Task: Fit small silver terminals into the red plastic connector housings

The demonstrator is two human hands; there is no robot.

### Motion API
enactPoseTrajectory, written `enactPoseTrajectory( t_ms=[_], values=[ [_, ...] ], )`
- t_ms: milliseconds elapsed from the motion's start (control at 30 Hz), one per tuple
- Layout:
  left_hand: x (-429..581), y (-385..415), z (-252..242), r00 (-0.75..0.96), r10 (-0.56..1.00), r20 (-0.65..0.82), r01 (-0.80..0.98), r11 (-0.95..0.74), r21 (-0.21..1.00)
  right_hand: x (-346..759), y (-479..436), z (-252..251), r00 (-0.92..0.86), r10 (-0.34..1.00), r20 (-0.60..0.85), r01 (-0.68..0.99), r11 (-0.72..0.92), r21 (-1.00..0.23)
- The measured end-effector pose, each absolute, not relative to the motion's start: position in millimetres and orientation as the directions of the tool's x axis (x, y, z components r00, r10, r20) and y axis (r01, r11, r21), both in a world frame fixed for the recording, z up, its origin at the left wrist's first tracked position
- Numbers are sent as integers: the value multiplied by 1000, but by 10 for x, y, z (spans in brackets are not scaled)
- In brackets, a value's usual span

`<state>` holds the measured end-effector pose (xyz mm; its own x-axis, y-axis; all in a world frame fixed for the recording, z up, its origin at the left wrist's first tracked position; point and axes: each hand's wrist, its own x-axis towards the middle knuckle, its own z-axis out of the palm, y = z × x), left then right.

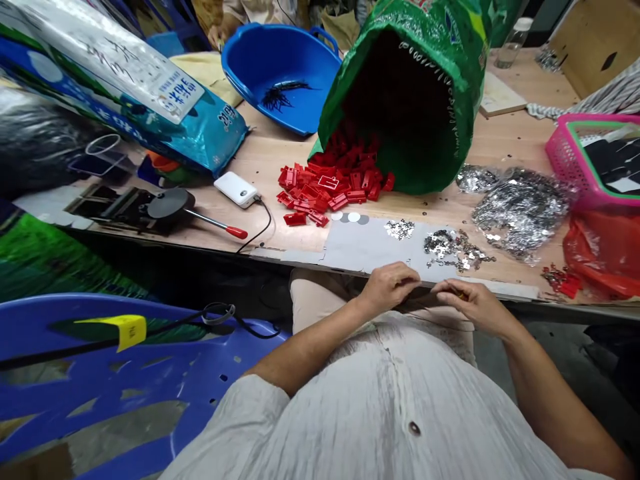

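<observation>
Left hand (391, 287) near edge of pale wooden tabletop (273, 152), fingertips bunched; cannot tell if gripping anything. Right hand (473, 305) apart, curled round small yellow-and-dark object (458, 294). Small silver metal pieces (441, 244) just beyond, on flat grey sheet (353, 245). Red plastic pieces (345, 181) heaped farther left.

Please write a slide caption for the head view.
Left hand and right hand at a table, near shiny pieces; red parts spill from a green bag.
</observation>
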<state>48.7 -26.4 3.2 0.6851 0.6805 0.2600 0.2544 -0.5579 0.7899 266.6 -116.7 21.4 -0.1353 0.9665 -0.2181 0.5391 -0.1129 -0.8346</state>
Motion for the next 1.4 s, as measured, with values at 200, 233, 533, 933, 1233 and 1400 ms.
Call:
enactPoseTrajectory(
  t_ms=[200,233,533,933,1233,1400],
  values=[
    [814,40,7,764,527,372,488,-850,201,2871,-724,229,102,993,66,867,-56,-496],
    [842,45,-10,780,513,358,493,-856,153,2882,-648,202,102,990,95,894,-49,-446],
    [844,-6,-21,779,570,260,511,-818,264,2767,-330,205,20,999,33,960,-10,-280],
    [1217,264,84,630,767,118,704,-629,330,2891,-284,213,1,1000,-19,971,-5,-237],
    [1128,286,86,692,700,173,667,-713,215,2918,-189,226,-41,994,-99,975,18,-223],
    [1153,283,60,700,696,161,657,-716,236,2909,-199,235,-18,997,-78,979,1,-205]
  ],
)
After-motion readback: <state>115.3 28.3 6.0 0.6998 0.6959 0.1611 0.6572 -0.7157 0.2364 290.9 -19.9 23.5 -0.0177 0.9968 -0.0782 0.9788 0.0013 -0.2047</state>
